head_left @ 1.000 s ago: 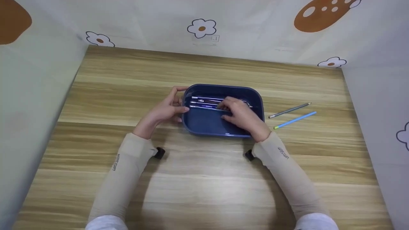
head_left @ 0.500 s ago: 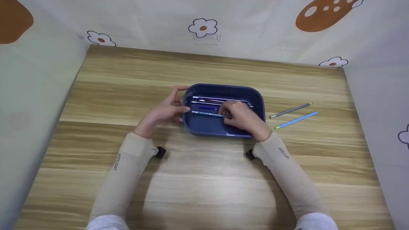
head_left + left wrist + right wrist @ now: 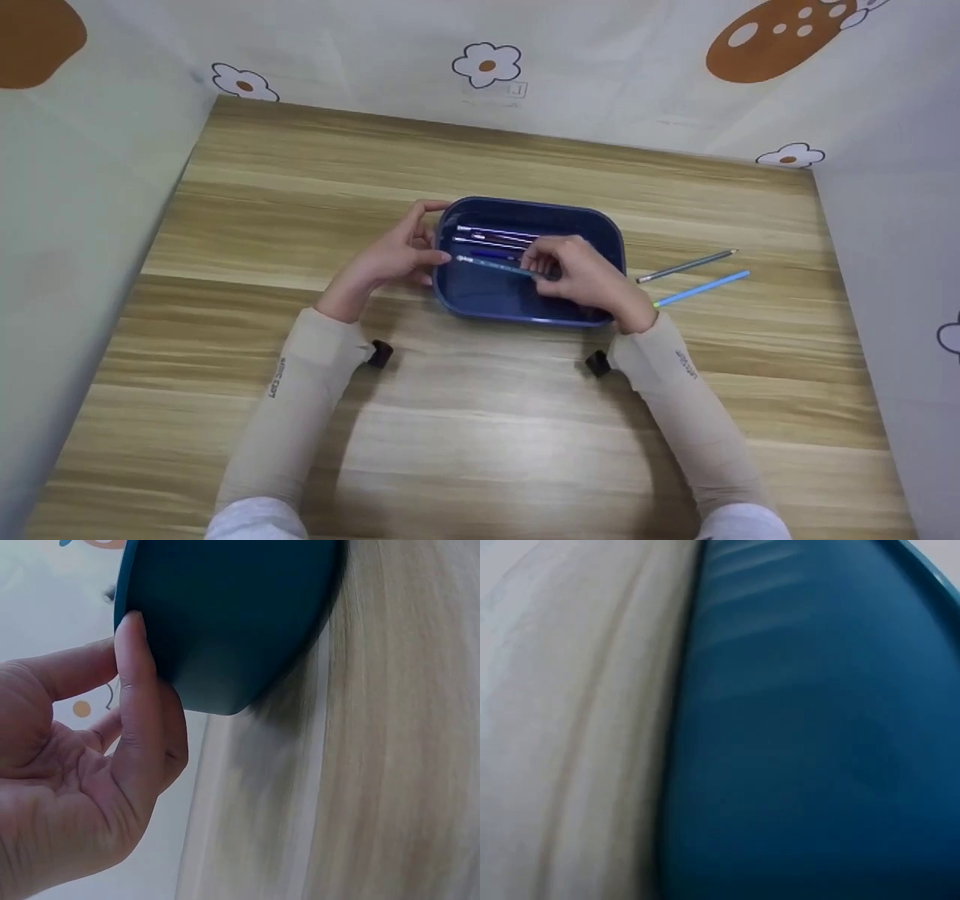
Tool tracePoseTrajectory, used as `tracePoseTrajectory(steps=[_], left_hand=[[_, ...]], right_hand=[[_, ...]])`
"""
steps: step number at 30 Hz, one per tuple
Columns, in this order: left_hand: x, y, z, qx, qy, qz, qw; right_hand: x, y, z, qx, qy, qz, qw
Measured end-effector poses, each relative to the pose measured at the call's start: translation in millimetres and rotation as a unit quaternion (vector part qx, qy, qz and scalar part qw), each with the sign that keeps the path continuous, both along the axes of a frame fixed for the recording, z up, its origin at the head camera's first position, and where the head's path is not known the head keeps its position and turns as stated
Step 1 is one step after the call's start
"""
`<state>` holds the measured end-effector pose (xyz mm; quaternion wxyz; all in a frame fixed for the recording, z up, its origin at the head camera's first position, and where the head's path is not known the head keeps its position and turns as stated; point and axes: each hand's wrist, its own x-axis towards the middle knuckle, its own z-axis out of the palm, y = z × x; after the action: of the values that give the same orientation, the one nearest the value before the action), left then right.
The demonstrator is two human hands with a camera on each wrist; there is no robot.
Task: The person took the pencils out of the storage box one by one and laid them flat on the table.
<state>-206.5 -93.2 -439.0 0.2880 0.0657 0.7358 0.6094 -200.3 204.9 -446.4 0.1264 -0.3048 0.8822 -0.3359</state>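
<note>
A dark blue rectangular tray (image 3: pixel 529 323) with rounded corners sits on the wooden table. My left hand (image 3: pixel 394 251) grips its left end, thumb at the rim and the other fingers outside; in the left wrist view the fingers of the left hand (image 3: pixel 112 735) lie against the tray's outer wall (image 3: pixel 232 622). Over the tray, my right hand (image 3: pixel 581 274) pinches a teal pencil (image 3: pixel 491 264), its eraser end pointing left and slightly raised. Several other pencils (image 3: pixel 499 237) and a short blue pen-like stick (image 3: pixel 491 255) lie along the tray's far side. The right wrist view shows only the blurred tray wall (image 3: pixel 817 750).
On the table right of the tray lie a dark grey-green pencil (image 3: pixel 686 265) and a bright blue pencil (image 3: pixel 705 288) with a yellow-green end. Pale flower-patterned sheets (image 3: pixel 600 82) wall in the table's back and sides.
My right hand has drawn the teal pencil away from the others, toward the tray's near side, and lifted it a little. My left hand keeps its hold on the tray.
</note>
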Motion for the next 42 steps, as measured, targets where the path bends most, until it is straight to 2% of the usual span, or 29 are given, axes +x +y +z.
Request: tracePoseTrajectory(steps=[9, 20, 30, 37, 42], left_hand=[[2.9, 0.1, 0.6, -0.009, 0.009, 0.006, 0.9999], [3.7, -0.3, -1.1, -0.016, 0.027, 0.009, 0.9995], [5.3, 0.4, -0.1, -0.021, 0.024, 0.015, 0.9994], [5.6, 1.0, -0.9, -0.022, 0.027, 0.019, 0.9992], [5.2, 1.3, -0.6, -0.020, 0.026, 0.022, 0.9992]], right_hand=[[9.9, 10.9, 21.5, -0.053, 0.035, 0.011, 0.9979], [25.5, 28.5, 43.2, -0.122, 0.067, 0.048, 0.9891], [45.9, 49.1, 54.5, -0.124, 0.149, 0.037, 0.9803], [59.6, 62.3, 62.6, -0.118, 0.217, 0.023, 0.9687], [65.7, 76.2, 62.5, -0.107, 0.241, -0.001, 0.9647]])
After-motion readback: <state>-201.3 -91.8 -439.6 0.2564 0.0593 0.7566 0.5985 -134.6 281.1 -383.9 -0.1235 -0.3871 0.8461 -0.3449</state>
